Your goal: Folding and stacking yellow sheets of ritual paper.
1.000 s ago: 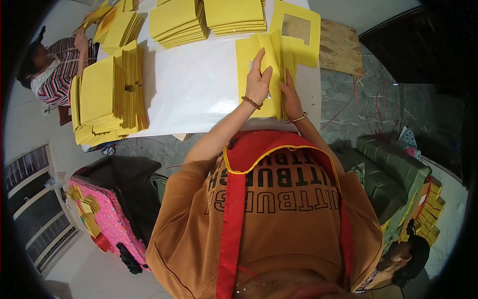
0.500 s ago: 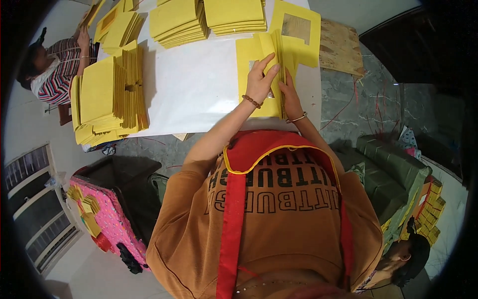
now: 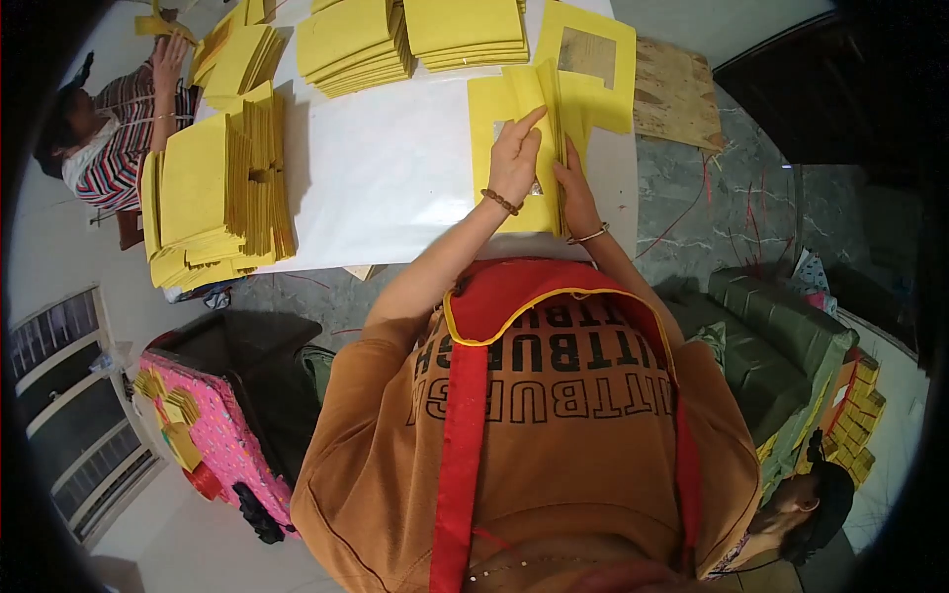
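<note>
A yellow card sheet (image 3: 484,99) with a window in it lies near the table's right side, its folded panels standing up along the middle. Across its left part rests my left hand (image 3: 516,163), open, index finger stretched toward the fold and thumb drawn in beside the palm. My right hand (image 3: 578,201) is closed on the upright panels from their right side, fingers pointing away from me; the panels partly hide its grip. Just beyond is another yellow sheet with a rectangular window (image 3: 617,74), overlapping the table edge.
Stacks of folded yellow card pieces stand at the left (image 3: 193,178) and far side (image 3: 346,44) of the white table (image 3: 386,178). A co-worker (image 3: 109,163) sits at the left. Behind me on the right is another person (image 3: 820,504). A wooden board (image 3: 677,94) lies right of the table.
My left thumb has drawn back from the fold toward my palm. My right hand stays nearly still. At the left, the co-worker's hand has shifted and a yellow piece by it has moved.
</note>
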`<action>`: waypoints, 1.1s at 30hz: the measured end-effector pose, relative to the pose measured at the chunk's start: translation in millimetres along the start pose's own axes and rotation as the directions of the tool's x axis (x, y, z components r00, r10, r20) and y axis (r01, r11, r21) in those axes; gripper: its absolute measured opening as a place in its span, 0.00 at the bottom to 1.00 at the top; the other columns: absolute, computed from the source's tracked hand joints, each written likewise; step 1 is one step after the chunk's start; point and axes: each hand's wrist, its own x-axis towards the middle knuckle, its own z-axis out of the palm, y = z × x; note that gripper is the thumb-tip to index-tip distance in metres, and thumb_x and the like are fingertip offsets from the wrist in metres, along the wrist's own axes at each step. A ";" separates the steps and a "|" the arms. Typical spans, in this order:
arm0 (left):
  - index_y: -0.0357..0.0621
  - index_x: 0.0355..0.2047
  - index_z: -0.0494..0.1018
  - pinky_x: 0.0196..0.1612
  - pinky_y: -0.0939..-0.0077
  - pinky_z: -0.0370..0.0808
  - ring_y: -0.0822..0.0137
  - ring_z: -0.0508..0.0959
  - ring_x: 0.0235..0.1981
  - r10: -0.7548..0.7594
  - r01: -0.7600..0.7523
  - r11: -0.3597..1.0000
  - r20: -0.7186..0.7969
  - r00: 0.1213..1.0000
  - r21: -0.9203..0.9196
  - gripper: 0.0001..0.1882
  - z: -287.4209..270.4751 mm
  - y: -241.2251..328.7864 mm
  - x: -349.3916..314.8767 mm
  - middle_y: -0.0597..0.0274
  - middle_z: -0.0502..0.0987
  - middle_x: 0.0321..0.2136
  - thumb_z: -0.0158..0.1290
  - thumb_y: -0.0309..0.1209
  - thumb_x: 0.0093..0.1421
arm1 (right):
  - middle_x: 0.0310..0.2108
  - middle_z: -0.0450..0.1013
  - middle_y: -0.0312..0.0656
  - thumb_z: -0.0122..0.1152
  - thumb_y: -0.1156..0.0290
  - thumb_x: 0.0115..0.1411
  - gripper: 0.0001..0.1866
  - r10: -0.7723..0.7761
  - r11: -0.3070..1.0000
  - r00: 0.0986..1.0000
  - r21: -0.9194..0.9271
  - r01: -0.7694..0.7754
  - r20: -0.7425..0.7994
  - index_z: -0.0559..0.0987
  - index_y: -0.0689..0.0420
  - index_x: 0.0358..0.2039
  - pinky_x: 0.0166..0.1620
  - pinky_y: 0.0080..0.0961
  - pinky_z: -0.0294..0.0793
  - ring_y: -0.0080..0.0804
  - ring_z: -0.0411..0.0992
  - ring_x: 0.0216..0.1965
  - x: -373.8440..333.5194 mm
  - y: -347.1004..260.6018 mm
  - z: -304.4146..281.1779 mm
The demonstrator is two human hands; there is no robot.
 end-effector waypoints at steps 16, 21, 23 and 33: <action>0.40 0.49 0.66 0.38 0.76 0.65 0.66 0.69 0.33 -0.043 0.043 0.999 -0.032 0.999 -0.015 0.20 1.9 -7.5 -1.4 0.56 0.66 0.28 0.47 0.32 0.56 | 0.61 0.42 0.50 0.35 0.68 0.59 0.30 -0.035 0.998 0.999 -0.059 0.035 0.001 0.44 0.66 0.59 0.61 0.25 0.39 0.37 0.40 0.63 -1.3 -4.2 2.3; 0.40 0.48 0.67 0.38 0.78 0.65 0.68 0.68 0.32 0.062 -0.075 0.993 -0.131 0.989 -0.090 0.18 6.8 3.6 -1.5 0.57 0.66 0.29 0.43 0.28 0.57 | 0.61 0.43 0.50 0.36 0.69 0.58 0.30 0.000 1.000 1.000 -0.009 0.000 -0.017 0.44 0.66 0.59 0.61 0.25 0.40 0.37 0.40 0.62 0.3 -2.1 1.2; 0.40 0.47 0.69 0.39 0.77 0.65 0.67 0.69 0.33 -0.066 0.065 0.997 0.018 0.998 0.045 0.17 1.3 6.8 -1.6 0.56 0.67 0.29 0.45 0.31 0.58 | 0.61 0.43 0.50 0.36 0.69 0.58 0.31 -0.010 0.999 1.000 -0.038 0.010 -0.005 0.44 0.66 0.59 0.61 0.25 0.39 0.37 0.41 0.62 0.2 -6.6 2.4; 0.41 0.45 0.70 0.38 0.74 0.66 0.64 0.70 0.33 0.119 -0.115 0.983 -0.021 0.993 0.142 0.20 3.9 3.2 0.9 0.55 0.67 0.28 0.53 0.37 0.54 | 0.61 0.43 0.50 0.36 0.70 0.58 0.30 -0.022 0.995 1.000 -0.097 0.020 -0.014 0.45 0.66 0.59 0.61 0.26 0.39 0.37 0.40 0.62 -0.3 -7.4 2.5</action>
